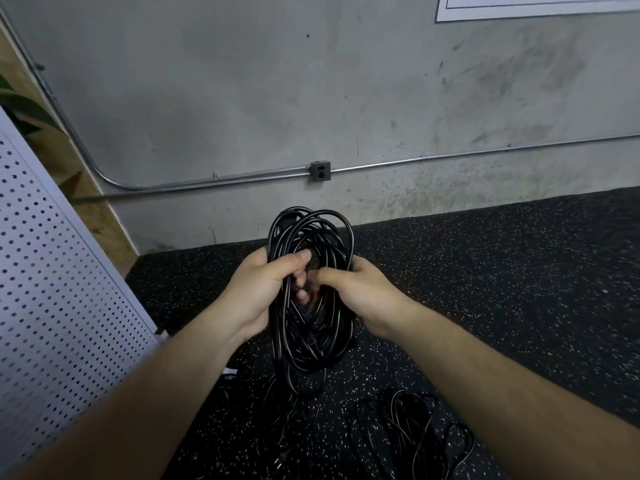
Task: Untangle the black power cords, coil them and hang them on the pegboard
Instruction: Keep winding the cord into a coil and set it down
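At your far left a dark green plant leaf (24,109) shows in front of a brown wooden panel (93,216) that stands in the corner. Below them the white perforated metal pegboard (52,271) slants across the left edge of the view.

Behind everything is a rough grey concrete wall (242,81), with more stains and scratches toward the right. A thin silver metal conduit pipe (207,183) comes down along the corner, bends, and runs level low on the wall through a small grey outlet box (320,171). The floor is a black rubber mat with white speckles (519,271), and it meets the wall directly.

In the middle you hold the coil of black power cord (311,327) upright in the air above the floor. Your left hand (256,292) is curled round its left strands, with the thumb laid over the front. Your right hand (363,292) grips the right side, and its thumb reaches toward the centre, close to the left thumb. I cannot tell if the bottom of the coil touches the floor.

At the lower right, loose black power cords (415,427) lie on the floor in tangled loops. At the top right, a white flat sheet with a thin dark line (536,10) sits on the wall.
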Action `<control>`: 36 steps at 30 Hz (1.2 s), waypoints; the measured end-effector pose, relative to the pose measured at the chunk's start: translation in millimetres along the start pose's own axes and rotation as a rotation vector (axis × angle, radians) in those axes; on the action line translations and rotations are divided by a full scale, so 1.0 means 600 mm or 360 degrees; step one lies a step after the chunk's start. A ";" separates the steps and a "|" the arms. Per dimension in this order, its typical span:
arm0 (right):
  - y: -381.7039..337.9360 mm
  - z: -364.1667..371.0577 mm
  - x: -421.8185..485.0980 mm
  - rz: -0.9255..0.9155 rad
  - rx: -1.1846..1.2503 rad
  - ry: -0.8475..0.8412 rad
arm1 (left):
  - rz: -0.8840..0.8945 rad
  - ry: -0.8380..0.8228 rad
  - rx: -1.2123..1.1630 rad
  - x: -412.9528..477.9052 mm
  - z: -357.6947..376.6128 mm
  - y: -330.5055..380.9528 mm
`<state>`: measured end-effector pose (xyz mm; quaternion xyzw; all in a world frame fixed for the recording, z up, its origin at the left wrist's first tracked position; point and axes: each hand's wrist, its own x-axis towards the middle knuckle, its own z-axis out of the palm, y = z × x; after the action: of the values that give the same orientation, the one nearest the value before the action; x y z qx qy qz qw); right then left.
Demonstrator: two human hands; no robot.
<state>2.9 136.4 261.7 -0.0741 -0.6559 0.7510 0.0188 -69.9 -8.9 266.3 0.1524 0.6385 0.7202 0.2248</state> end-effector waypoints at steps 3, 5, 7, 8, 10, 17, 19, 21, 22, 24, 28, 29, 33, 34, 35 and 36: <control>0.004 0.007 -0.001 -0.0039 -0.0314 0.0056 | 0.0109 0.0296 0.0026 0.010 -0.004 -0.004; 0.020 0.021 -0.008 -0.0015 -0.0414 0.0128 | 0.0193 0.0403 0.0065 0.010 -0.008 -0.008; 0.042 0.036 -0.013 0.0012 -0.0374 0.0157 | 0.0160 0.0412 0.0083 0.002 -0.012 -0.019; 0.049 0.041 -0.012 0.0015 -0.0323 0.0191 | 0.0124 0.0401 0.0093 -0.002 -0.011 -0.022; 0.053 0.042 -0.005 -0.0023 -0.0239 0.0322 | 0.0090 0.0356 0.0108 -0.007 -0.012 -0.023; 0.042 0.056 0.030 -0.0110 -0.0093 0.0576 | 0.0161 0.0133 0.0147 -0.027 -0.023 -0.019; 0.041 0.069 0.031 -0.0140 -0.0136 0.0590 | 0.0123 0.0147 0.0111 -0.029 -0.029 -0.021; 0.045 0.082 0.025 -0.0146 -0.0171 0.0564 | 0.0050 0.0254 0.0087 -0.025 -0.037 -0.031; 0.046 0.089 0.022 -0.0148 -0.0180 0.0532 | -0.0020 0.0309 0.0047 -0.022 -0.043 -0.037; 0.054 0.101 0.017 -0.0123 -0.0197 0.0469 | -0.0173 0.0358 -0.0072 -0.016 -0.058 -0.055; 0.100 0.125 0.019 -0.0139 -0.0518 0.0435 | -0.0168 0.0646 0.0179 -0.026 -0.070 -0.124; 0.116 0.131 0.021 -0.0137 -0.0612 0.0433 | -0.0129 0.0747 0.0290 -0.034 -0.070 -0.142; 0.189 0.151 0.023 0.0009 -0.0696 0.0399 | -0.0029 0.0835 0.0679 -0.059 -0.087 -0.213; 0.209 0.157 0.021 0.0044 -0.0693 0.0419 | -0.0030 0.0817 0.0771 -0.064 -0.098 -0.226; 0.228 0.161 0.019 0.0079 -0.0677 0.0428 | -0.0007 0.0800 0.0862 -0.070 -0.107 -0.235; 0.245 0.164 0.017 0.0107 -0.0661 0.0415 | 0.0005 0.0782 0.0933 -0.073 -0.118 -0.246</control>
<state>-10.2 20.7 128.6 -0.1945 -0.7855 0.5842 0.0628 -49.4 -79.7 113.7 0.0339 0.8519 0.5224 0.0108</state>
